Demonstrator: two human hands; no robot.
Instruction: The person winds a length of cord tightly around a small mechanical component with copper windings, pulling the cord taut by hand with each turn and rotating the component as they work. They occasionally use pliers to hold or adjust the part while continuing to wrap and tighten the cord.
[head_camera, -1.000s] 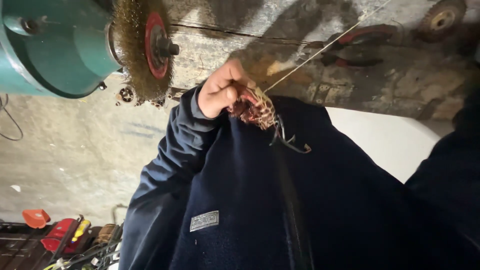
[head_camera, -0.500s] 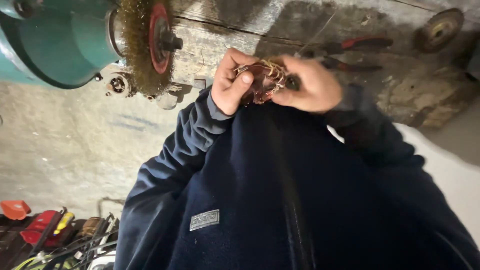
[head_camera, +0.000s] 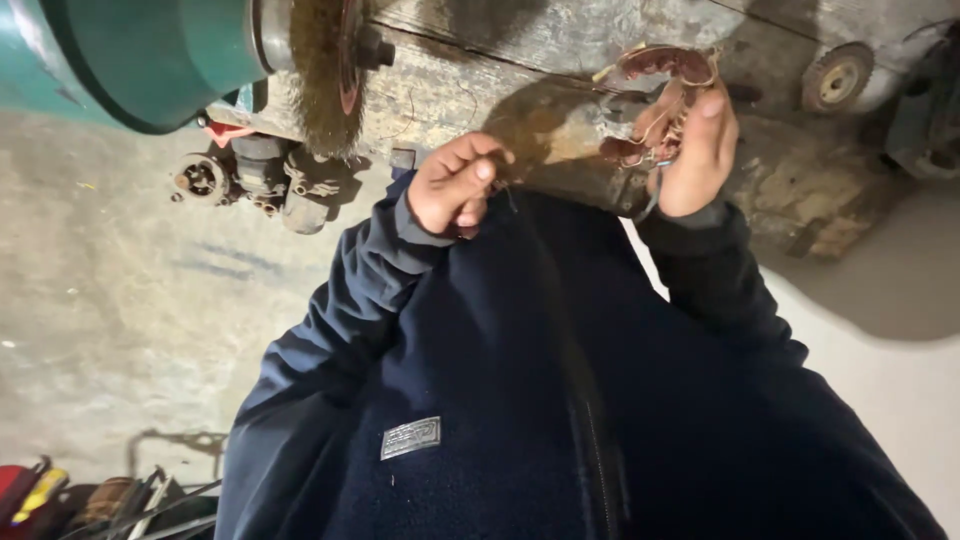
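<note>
My right hand (head_camera: 690, 145) is raised over the worn wooden bench (head_camera: 520, 60) and grips a reddish-brown wound coil of copper wire (head_camera: 655, 75) with loose strands hanging from it. My left hand (head_camera: 450, 185) is lower, close to my dark blue jacket, with its fingers curled; a thin dark wire end seems pinched at its fingertips, but this is too small to tell. The two hands are apart.
A teal bench grinder (head_camera: 130, 55) with a wire brush wheel (head_camera: 320, 85) stands at the upper left. Small metal parts (head_camera: 255, 180) lie below it. A round disc (head_camera: 835, 75) rests on the bench at the right. Tools (head_camera: 60, 495) lie on the floor at bottom left.
Both hands held the coil together half a second ago. Now my right hand has carried it up and to the right, and my left hand has come off it.
</note>
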